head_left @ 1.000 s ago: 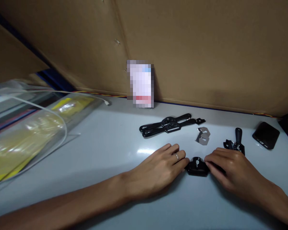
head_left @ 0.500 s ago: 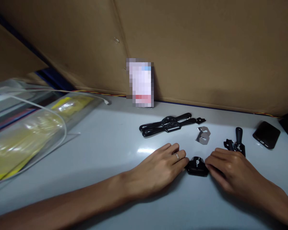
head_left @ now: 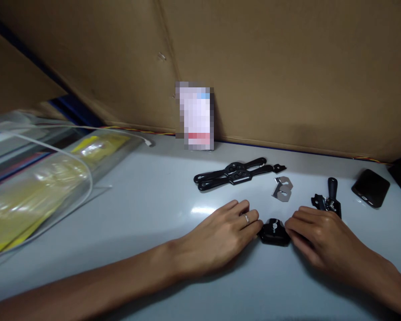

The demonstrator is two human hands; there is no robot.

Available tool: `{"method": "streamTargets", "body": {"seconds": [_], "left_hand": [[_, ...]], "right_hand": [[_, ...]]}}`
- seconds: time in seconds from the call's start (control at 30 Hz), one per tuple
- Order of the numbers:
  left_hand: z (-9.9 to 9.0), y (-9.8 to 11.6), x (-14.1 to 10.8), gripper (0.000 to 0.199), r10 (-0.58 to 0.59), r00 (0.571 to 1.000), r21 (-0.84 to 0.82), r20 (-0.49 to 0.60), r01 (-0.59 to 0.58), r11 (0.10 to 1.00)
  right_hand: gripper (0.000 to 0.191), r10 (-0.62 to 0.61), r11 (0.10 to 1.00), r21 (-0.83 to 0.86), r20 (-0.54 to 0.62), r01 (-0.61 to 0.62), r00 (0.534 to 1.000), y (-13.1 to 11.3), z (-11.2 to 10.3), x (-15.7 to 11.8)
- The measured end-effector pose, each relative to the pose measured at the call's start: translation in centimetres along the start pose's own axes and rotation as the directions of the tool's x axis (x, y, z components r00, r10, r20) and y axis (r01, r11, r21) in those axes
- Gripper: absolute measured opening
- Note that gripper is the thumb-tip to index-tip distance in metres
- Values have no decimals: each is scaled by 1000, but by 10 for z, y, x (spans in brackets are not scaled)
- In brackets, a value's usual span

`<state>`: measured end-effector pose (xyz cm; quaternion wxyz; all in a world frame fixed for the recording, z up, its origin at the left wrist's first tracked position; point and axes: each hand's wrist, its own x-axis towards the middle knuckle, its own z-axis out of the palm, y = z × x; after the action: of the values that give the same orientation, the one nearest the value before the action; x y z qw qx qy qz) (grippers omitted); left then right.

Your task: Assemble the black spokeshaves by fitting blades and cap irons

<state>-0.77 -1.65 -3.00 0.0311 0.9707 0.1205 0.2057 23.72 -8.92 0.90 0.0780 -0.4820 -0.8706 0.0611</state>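
Observation:
A black spokeshave (head_left: 274, 234) sits low over the table between my two hands, a silvery screw showing on its middle. My left hand (head_left: 229, 236), a ring on one finger, is closed on its left end. Closed on its right end is my right hand (head_left: 324, 238). The fingers hide both handles. Beyond the hands lie two slotted metal blades (head_left: 283, 189), partly overlapping. Two more black spokeshave bodies (head_left: 240, 175) lie side by side behind my left hand, with a small black cap piece (head_left: 280, 168) at their right. Another spokeshave (head_left: 333, 196) is partly covered by my right hand.
A black device like a phone (head_left: 370, 188) lies at the right. A blurred-out upright card (head_left: 197, 118) leans on the cardboard wall (head_left: 287, 67) behind the grey table (head_left: 137, 214). Clear plastic bags with yellow contents (head_left: 63, 178) and a white cable (head_left: 92, 178) take up the left.

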Motion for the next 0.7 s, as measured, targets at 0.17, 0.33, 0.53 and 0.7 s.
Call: {"method": "streamTargets", "body": {"seconds": [0.17, 0.33, 0.53, 0.7], "left_hand": [[-1, 0, 0, 21, -14, 1000, -2, 9, 14, 1000], [2, 0, -1, 20, -14, 1000, -7, 1, 14, 1000], [2, 0, -2, 15, -36, 999, 1, 9, 36, 999], [0, 1, -1, 20, -29, 999, -6, 36, 30, 1000]], "right_hand": [[28, -8, 1000, 0, -36, 8, 999, 0, 1, 0], [29, 1, 1000, 9, -40, -1, 999, 0, 1, -1], [28, 66, 998, 23, -40, -65, 997, 2, 2, -2], [28, 5, 1000, -4, -51, -5, 999, 1, 3, 0]]}}
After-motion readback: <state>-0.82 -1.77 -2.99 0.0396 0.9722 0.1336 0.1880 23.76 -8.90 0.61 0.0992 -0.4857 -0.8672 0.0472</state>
